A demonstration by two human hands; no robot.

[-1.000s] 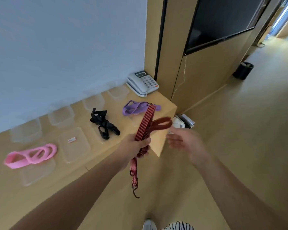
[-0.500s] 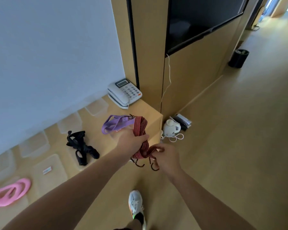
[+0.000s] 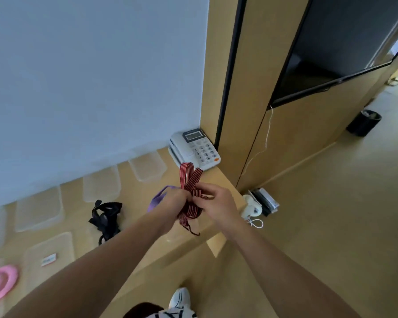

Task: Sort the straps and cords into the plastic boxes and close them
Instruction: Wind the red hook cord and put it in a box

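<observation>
A red-and-black striped bungee cord is folded into loops above the wooden counter's right end. My left hand grips the bundle at its middle. My right hand pinches the cord just right of that, and the hooked ends hang below. A purple strap lies on the counter, mostly hidden behind my left hand. A black strap lies to the left, and a pink strap at the far left. Several clear plastic boxes line the wall, with clear lids in front of them.
A white desk phone sits at the counter's far right corner by a wooden pillar. On the floor beyond the counter end lie a white object with a cord and a black bin. A dark screen hangs on the right wall.
The cord has been folded shorter and lifted, its loops now sticking up above my hands. My right hand moved up from the hooks to pinch the bundle beside my left hand.
</observation>
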